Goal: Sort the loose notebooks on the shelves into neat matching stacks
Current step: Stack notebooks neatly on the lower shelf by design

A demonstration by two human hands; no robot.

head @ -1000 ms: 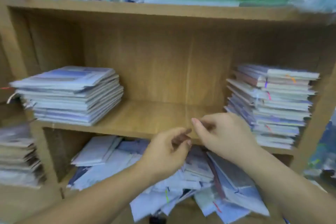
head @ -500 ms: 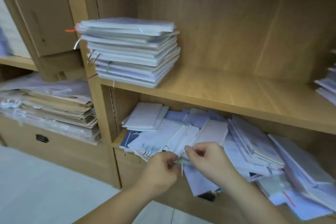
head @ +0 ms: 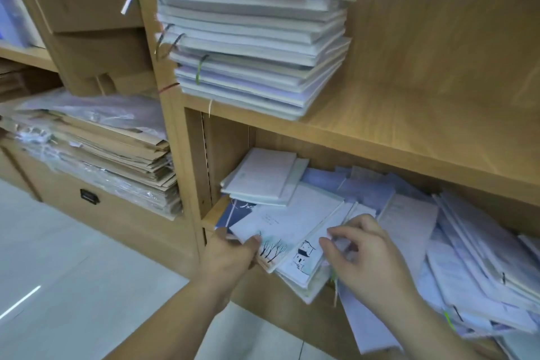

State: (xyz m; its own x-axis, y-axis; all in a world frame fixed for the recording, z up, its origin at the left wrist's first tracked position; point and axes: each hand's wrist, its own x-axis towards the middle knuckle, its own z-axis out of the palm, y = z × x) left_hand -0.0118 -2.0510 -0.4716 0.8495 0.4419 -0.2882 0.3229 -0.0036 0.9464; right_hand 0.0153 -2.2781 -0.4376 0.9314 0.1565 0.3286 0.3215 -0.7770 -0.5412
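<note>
Loose notebooks (head: 455, 248) lie in a messy heap on the lower shelf. At the heap's left front is a pale notebook with bare trees drawn on its cover (head: 280, 225). My left hand (head: 230, 257) grips its near left corner, thumb on top. My right hand (head: 365, 254) hovers with curled fingers over a notebook showing a small house drawing (head: 304, 257); its fingertips touch the page edges there. A neat stack of pale notebooks (head: 251, 29) with ribbon markers stands on the upper shelf (head: 409, 131).
A small separate pile of white notebooks (head: 263, 178) sits at the lower shelf's back left. To the left, flat brown paper bags in plastic (head: 96, 149) fill a neighbouring shelf above a drawer (head: 90, 196). White tiled floor (head: 73, 286) lies below.
The view has dropped and closed in on the lower shelf. My hands have separated from fiddling together with something small; the left now grips the tree notebook, the right reaches to the house notebook.
</note>
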